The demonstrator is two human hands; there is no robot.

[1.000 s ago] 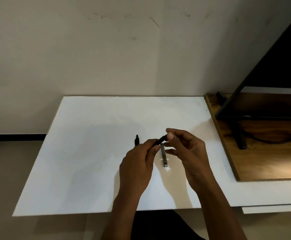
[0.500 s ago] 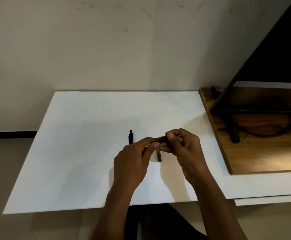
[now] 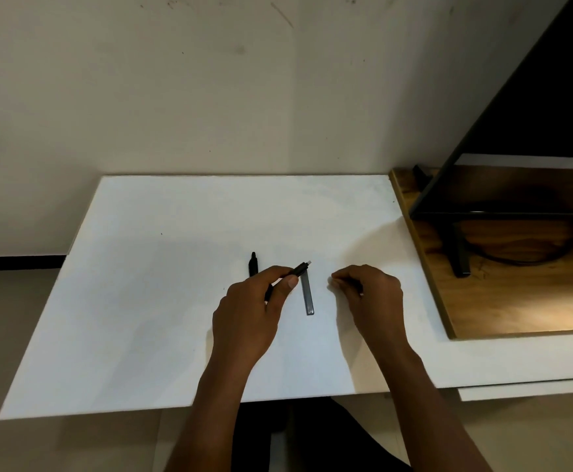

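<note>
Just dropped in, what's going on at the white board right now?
A person works on a black pen-like tool over a white board. The left hand grips the tool, its pale tip pointing up and to the right. The right hand is apart from it, fingers curled and pinched together; whether they hold a small part is unclear. A slim grey case lies flat between the hands, and a second black pen lies just beyond the left hand.

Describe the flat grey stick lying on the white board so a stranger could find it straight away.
On the white board, look between the left hand and the right hand. The grey stick lies flat there, pointing away from the person; unlike the black pen the left hand holds, it is grey and flat-sided.
</note>
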